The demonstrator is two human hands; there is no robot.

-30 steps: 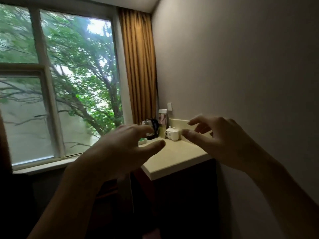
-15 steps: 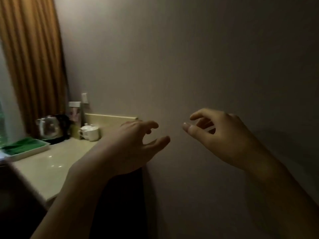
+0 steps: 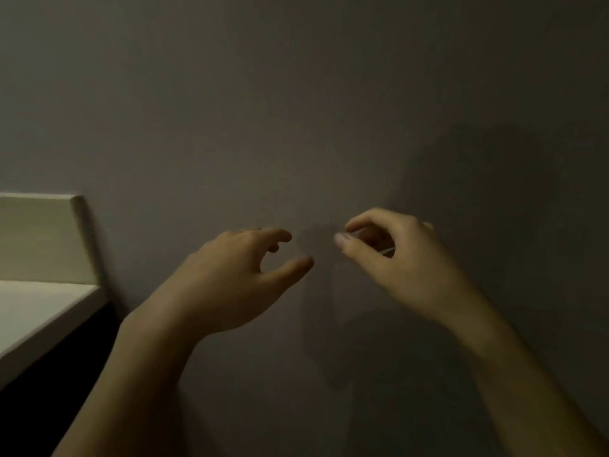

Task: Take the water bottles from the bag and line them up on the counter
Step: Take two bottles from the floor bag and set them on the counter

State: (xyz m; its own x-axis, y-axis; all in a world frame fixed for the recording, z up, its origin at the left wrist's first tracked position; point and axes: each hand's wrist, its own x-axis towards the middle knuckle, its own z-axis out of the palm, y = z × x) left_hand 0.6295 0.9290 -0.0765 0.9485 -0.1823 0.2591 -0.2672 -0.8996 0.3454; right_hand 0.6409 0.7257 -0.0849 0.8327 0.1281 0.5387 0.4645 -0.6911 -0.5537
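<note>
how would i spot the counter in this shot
Start at the big plain grey wall filling the view, then follow it to the left edge. There, left of the left hand, sits the counter: the only pale, flat surface, with a raised back strip.

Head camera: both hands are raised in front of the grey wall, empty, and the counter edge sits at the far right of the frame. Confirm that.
One detail is wrong. The head view shows the counter at the far left, not the right. The left hand and right hand are indeed raised before the grey wall, holding nothing.
</note>
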